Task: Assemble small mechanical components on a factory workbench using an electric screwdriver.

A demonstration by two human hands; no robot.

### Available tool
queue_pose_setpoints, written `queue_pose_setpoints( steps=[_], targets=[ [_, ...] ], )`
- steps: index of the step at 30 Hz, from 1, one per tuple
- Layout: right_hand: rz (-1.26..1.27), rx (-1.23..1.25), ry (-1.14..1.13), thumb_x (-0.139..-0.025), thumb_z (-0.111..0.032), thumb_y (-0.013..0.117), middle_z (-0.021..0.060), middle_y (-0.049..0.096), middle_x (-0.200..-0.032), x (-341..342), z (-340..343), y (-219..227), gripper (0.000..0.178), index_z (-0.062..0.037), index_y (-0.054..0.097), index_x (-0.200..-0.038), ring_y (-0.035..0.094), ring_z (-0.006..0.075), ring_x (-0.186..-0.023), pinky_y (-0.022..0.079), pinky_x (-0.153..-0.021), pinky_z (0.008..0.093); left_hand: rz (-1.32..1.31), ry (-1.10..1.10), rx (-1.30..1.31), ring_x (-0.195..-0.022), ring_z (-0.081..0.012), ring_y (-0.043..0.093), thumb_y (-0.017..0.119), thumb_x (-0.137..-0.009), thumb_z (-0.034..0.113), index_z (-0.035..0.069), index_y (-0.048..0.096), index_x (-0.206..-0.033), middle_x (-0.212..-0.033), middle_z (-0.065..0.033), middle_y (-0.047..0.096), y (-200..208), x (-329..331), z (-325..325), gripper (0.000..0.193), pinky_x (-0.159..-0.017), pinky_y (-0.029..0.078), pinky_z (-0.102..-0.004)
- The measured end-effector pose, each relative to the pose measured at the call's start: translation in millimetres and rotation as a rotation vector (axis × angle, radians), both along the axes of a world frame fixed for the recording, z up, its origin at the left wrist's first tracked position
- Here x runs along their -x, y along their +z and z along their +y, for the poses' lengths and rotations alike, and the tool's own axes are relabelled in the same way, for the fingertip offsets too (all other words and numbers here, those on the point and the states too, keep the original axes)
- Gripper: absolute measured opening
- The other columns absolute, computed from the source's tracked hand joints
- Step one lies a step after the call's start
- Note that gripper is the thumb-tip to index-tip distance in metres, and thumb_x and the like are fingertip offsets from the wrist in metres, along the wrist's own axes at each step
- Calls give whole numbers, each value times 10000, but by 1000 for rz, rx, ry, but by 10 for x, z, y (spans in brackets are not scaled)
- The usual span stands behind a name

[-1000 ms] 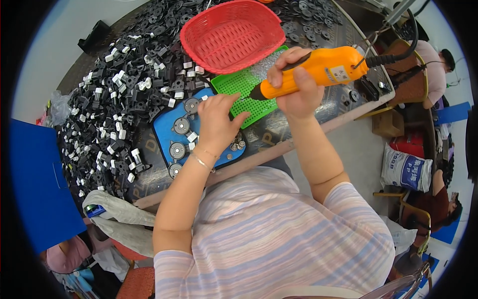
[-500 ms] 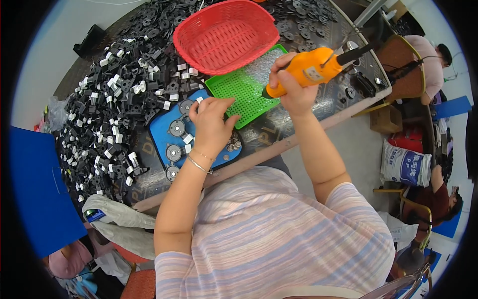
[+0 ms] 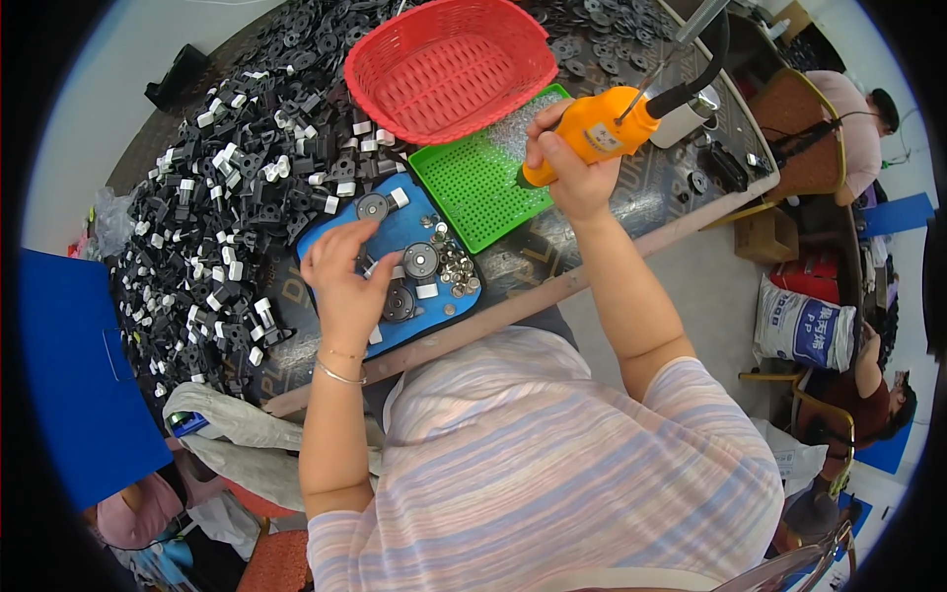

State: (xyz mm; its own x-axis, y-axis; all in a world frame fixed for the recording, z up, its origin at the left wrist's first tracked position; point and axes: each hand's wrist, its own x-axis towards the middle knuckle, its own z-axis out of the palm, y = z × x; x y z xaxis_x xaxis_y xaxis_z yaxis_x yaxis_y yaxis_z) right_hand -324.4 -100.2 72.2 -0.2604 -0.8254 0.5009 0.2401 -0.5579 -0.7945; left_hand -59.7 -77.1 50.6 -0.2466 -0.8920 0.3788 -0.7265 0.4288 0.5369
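My right hand (image 3: pixel 580 178) is wrapped around an orange electric screwdriver (image 3: pixel 598 128), its black tip pointing down-left over the green tray's near right edge. Above the left part of a blue tray (image 3: pixel 401 192), my left hand (image 3: pixel 347 281) has its fingers and thumb apart. Round black parts with white tabs lie on this tray: one (image 3: pixel 373 207) beyond my fingers, another (image 3: pixel 420 259) right of my thumb, a third (image 3: pixel 398 303) just below it. My hand covers part of the tray's left side. Small metal pieces (image 3: pixel 456 271) are heaped at its right.
A green perforated tray (image 3: pixel 464 202) with clear bubble wrap adjoins the blue one. A red woven basket (image 3: pixel 449 74) overlaps its far edge. Black parts with white pieces (image 3: pixel 227 197) are piled on the left; black discs (image 3: pixel 602 35) lie far right. The screwdriver's cable (image 3: pixel 710 69) rises right.
My left hand has moved left and slightly nearer me, uncovering the small metal pieces. Two round parts now show nearer the blue tray's middle. The screwdriver has shifted slightly left.
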Motion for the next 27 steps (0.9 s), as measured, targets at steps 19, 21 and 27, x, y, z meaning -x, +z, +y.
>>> queue_pose_setpoints(
  steps=[19,21,27],
  targets=[
    [-120,165,127,-810,12,581,96,583,-784,-327,-18,362,132,10,531,-932,563,127,-608,452,-535,232,66,161,-278,-1021,-329,546,813,-612,174,10,613,-1077,-1082,-161,613,-175,-390,-102,532,-887,445,-379],
    [-179,134,212,-813,4,581,84,584,-777,-590,-12,462,141,4,529,-945,557,117,-601,450,-529,225,73,152,-299,-995,-325,563,816,-611,179,5,621,-1062,-1058,-165,620,-211,-410,-143,521,-873,455,-373],
    [-97,96,393,-798,-53,618,111,561,-869,-1353,-158,323,188,7,524,-949,571,121,-614,480,-559,231,125,136,-373,-841,-307,624,832,-608,200,-21,640,-1017,-943,-176,646,-285,-424,-219,503,-778,501,-348]
  ],
)
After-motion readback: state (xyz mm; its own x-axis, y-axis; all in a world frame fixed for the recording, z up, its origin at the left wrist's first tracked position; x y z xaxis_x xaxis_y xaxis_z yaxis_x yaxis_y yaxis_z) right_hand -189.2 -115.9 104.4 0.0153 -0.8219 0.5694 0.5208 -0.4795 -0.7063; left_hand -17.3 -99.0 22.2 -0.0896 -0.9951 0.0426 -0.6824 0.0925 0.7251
